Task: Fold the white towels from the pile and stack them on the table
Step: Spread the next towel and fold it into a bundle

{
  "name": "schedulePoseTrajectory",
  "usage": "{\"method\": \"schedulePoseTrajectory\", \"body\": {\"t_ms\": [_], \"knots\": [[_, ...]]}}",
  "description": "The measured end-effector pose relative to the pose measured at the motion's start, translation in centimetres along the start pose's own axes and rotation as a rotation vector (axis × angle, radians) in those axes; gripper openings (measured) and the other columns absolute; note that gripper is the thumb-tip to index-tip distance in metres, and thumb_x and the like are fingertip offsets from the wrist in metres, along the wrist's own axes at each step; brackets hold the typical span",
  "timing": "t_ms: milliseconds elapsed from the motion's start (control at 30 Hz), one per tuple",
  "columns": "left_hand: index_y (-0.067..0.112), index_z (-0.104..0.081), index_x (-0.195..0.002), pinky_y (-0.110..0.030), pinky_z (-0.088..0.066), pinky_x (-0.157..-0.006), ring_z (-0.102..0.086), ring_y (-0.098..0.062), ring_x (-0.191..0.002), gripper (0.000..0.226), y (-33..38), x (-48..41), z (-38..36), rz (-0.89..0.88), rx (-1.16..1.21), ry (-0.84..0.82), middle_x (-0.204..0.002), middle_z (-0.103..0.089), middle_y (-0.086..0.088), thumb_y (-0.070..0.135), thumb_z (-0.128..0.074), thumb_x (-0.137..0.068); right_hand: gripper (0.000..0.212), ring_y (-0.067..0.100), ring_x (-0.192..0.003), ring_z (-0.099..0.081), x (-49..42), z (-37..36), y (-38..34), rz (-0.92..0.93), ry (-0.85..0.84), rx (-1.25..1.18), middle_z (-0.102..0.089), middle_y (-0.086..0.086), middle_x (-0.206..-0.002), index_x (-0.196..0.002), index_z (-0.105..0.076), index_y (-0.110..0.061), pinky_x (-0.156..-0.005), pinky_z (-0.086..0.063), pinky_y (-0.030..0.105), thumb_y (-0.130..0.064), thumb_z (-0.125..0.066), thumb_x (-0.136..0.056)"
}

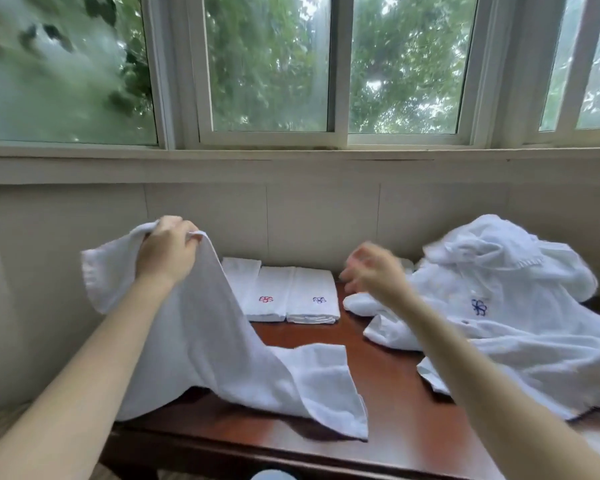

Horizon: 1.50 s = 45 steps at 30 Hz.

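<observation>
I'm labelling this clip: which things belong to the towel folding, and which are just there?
In the job: towel gripped by the left hand; right hand, free; folded towels; unfolded pile; table.
Just there: window; wall panelling; pale round thing at bottom edge.

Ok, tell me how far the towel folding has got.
Done: folded towels lie side by side at the back of the table. In hand: the left hand grips one lifted towel, its end draped on the table; the right hand, blurred, seems empty. Left: the unfolded pile on the right.
</observation>
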State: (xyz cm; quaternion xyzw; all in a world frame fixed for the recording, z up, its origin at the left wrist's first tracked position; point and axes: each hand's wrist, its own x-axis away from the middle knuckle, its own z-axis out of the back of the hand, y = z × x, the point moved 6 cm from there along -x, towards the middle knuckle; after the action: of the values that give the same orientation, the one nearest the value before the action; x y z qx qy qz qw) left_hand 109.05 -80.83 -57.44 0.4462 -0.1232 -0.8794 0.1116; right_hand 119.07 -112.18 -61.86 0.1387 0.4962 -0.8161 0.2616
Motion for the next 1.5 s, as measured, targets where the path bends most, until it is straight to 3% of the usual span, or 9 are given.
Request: {"method": "schedulePoseTrajectory", "body": {"t_ms": [133, 233, 367, 533, 700, 900, 1100, 1333, 1500], "knots": [[0.000, -0.068, -0.092, -0.038, -0.038, -0.093, -0.051, -0.033, -0.110, 0.018, 1.3, 2.0, -2.3, -0.040, 0.024, -0.059, -0.103, -0.061, -0.019, 0.010, -0.053, -0.093, 0.071, 0.022, -0.128, -0.045, 7.9, -12.5, 7.2, -0.133, -0.806, 0.525, -0.046, 0.005, -0.142, -0.145, -0.029, -0.016, -0.103, -0.038, 0.031, -0.040, -0.062, -0.087], [0.004, -0.068, -0.092, -0.035, -0.037, -0.095, -0.053, -0.031, -0.109, 0.019, 1.5, 2.8, -2.7, -0.041, 0.032, -0.020, -0.108, -0.061, -0.017, 0.014, -0.053, -0.094, 0.080, 0.030, -0.136, -0.032, 11.5, -16.7, 11.3, -0.098, -0.876, 0.734, -0.032, 0.006, -0.149, -0.144, -0.027, -0.018, -0.109, -0.031, 0.041, -0.054, -0.061, -0.082], [0.003, -0.069, -0.096, -0.036, -0.038, -0.092, -0.057, -0.035, -0.104, 0.018, 0.9, 2.9, -1.7, -0.001, 0.037, 0.097, -0.118, -0.056, -0.019, 0.015, -0.055, -0.093, 0.027, 0.034, -0.111, -0.054, 11.1, -17.3, 11.9, 0.016, -0.619, 0.818, -0.052, 0.010, -0.122, -0.113, -0.050, -0.017, -0.086, -0.042, 0.042, -0.027, -0.045, -0.088], [0.001, -0.069, -0.104, -0.034, -0.033, -0.096, -0.054, -0.038, -0.109, 0.022, -1.4, 1.5, 0.3, 0.103, 0.010, 0.154, -0.123, -0.051, -0.025, 0.015, -0.055, -0.095, 0.031, 0.028, -0.105, -0.057, 5.7, -10.9, 12.3, -0.053, -0.181, 0.933, -0.060, 0.010, -0.113, -0.110, -0.064, -0.013, -0.080, -0.046, 0.031, -0.016, -0.040, -0.091], [0.000, -0.068, -0.110, -0.038, -0.034, -0.101, -0.049, -0.040, -0.116, 0.027, -3.4, 0.3, 3.9, 0.213, 0.061, 0.329, -0.130, -0.046, -0.028, 0.019, -0.054, -0.096, 0.019, 0.034, -0.078, -0.062, -0.7, 1.1, 7.2, -0.317, 0.312, 0.176, -0.067, 0.022, -0.089, -0.079, -0.056, -0.010, -0.070, -0.048, 0.038, -0.008, -0.039, -0.089], [0.001, -0.063, -0.107, -0.029, -0.026, -0.104, -0.043, -0.045, -0.123, 0.026, 1.5, 1.9, 8.9, -0.013, 0.061, 0.849, -0.136, -0.040, -0.031, 0.015, -0.042, -0.098, 0.023, -0.018, -0.078, -0.052, 1.7, 6.2, -3.7, 0.122, 0.801, -0.278, -0.057, -0.013, -0.079, -0.111, -0.048, -0.010, -0.070, -0.035, -0.003, -0.013, -0.042, -0.088], [0.008, -0.044, -0.134, -0.043, -0.013, -0.115, -0.036, -0.045, -0.133, 0.036, 3.0, 0.6, 9.2, -0.236, -0.187, 0.895, -0.145, -0.032, -0.034, 0.018, -0.036, -0.100, 0.068, 0.003, -0.125, -0.034, 1.2, 6.8, -5.3, 0.378, 0.723, -0.063, -0.030, 0.001, -0.139, -0.147, -0.010, 0.000, -0.093, -0.026, 0.001, -0.003, -0.050, -0.091], [0.001, -0.008, -0.151, -0.045, -0.025, -0.112, -0.013, -0.042, -0.144, 0.070, -2.9, 0.5, -9.0, -0.027, -0.186, -0.287, -0.155, 0.011, -0.028, 0.027, -0.046, -0.099, 0.081, 0.040, -0.117, -0.052, -3.9, -0.2, 8.7, -0.127, 0.174, 0.132, -0.047, 0.029, -0.135, -0.151, 0.013, -0.018, -0.093, -0.041, 0.035, -0.018, -0.048, -0.097], [0.022, 0.012, -0.152, -0.042, -0.010, -0.118, -0.002, -0.030, -0.148, 0.074, -7.2, 14.1, -22.4, 0.264, -0.251, -1.235, -0.157, 0.022, -0.011, 0.057, -0.026, -0.098, 0.061, 0.027, -0.146, -0.013, 1.8, -10.4, 21.9, -0.408, -0.529, 0.515, -0.015, 0.011, -0.159, -0.153, -0.002, -0.028, -0.116, -0.013, 0.039, -0.044, -0.031, -0.101]]}}
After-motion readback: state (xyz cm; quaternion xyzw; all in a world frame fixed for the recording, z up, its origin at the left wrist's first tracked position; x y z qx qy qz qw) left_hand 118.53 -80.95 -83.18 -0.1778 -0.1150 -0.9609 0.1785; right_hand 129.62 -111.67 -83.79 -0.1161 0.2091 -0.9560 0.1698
